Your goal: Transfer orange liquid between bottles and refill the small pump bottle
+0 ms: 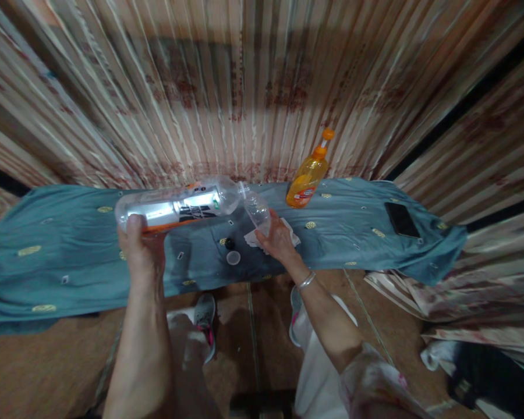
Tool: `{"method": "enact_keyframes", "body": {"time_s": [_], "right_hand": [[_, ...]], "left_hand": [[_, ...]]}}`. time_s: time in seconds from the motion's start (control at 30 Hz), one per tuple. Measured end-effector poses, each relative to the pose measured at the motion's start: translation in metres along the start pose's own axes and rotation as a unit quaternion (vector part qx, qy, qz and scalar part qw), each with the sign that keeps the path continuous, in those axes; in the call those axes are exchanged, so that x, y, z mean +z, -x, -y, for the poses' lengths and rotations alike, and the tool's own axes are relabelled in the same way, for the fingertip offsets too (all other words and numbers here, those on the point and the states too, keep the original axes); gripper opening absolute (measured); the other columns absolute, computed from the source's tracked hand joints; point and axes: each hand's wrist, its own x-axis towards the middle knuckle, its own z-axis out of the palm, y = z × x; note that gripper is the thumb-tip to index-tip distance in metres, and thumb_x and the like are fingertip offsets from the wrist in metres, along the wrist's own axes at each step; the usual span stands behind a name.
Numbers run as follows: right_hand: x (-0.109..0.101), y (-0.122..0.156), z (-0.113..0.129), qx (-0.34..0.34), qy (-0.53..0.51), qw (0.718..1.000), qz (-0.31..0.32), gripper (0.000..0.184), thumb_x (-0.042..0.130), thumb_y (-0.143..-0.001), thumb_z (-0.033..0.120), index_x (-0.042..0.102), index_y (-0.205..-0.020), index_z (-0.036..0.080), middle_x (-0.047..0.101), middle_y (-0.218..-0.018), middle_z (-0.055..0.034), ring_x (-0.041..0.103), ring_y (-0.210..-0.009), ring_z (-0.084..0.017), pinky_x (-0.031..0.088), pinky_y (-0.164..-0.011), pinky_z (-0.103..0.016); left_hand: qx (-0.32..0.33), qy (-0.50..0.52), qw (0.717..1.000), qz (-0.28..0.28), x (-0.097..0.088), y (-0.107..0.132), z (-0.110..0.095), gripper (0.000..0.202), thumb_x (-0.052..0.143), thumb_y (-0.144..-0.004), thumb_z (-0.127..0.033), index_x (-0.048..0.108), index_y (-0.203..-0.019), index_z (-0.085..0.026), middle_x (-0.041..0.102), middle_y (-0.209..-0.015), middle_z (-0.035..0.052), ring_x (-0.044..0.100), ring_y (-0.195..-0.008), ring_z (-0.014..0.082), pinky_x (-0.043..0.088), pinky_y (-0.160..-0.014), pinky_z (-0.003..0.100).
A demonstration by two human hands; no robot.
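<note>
My left hand (pixel 142 247) is closed around the base end of a large clear plastic bottle (pixel 179 203) with an orange and black label. The bottle lies tilted on its side in the air, its neck pointing right. At its mouth is a clear plastic cup (pixel 257 210), gripped by my right hand (pixel 277 235) and tipped toward the bottle neck. Whether liquid passes between them I cannot tell. Beneath my right hand lies a crumpled white tissue (pixel 295 237). A small black cap (pixel 230 244) and a round translucent lid (pixel 233 258) rest on the cloth below the cup.
A blue-green patterned cloth (pixel 344 233) covers the narrow table. Toward its back stands an orange dish soap bottle (pixel 308 180) with a pump-like top. A black phone (pixel 402 220) lies at the right. Striped curtains (pixel 262 87) hang close behind. Dark clothing (pixel 493 378) is at lower right.
</note>
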Motion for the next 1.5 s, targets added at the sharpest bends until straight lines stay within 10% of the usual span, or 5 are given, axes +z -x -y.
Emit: {"method": "enact_keyframes", "body": {"time_s": [0.43,1.5], "right_hand": [[-0.0011,-0.001,0.0009,0.008,0.004,1.0,0.018,0.072,0.07,-0.088,0.029,0.042,-0.149,0.002,0.071,-0.13,-0.0262,0.068,-0.123,-0.036,0.056,-0.104,-0.051],[0.0032,0.0007,-0.0011,0.009,0.001,1.0,-0.006,0.071,0.071,-0.087,0.03,0.045,-0.148,0.004,0.072,-0.128,-0.0264,0.069,-0.121,-0.037,0.057,-0.102,-0.053]], "left_hand": [[-0.047,0.018,0.999,-0.021,0.0022,0.001,-0.0066,0.058,0.078,-0.052,-0.032,0.069,-0.109,-0.026,0.077,-0.108,0.0026,0.07,-0.106,0.024,0.062,-0.077,0.032],[-0.051,0.018,0.996,-0.075,0.0002,0.0033,-0.0049,0.049,0.088,-0.047,-0.03,0.064,-0.088,-0.022,0.073,-0.101,0.0014,0.066,-0.086,0.0173,0.061,-0.07,0.033]]}}
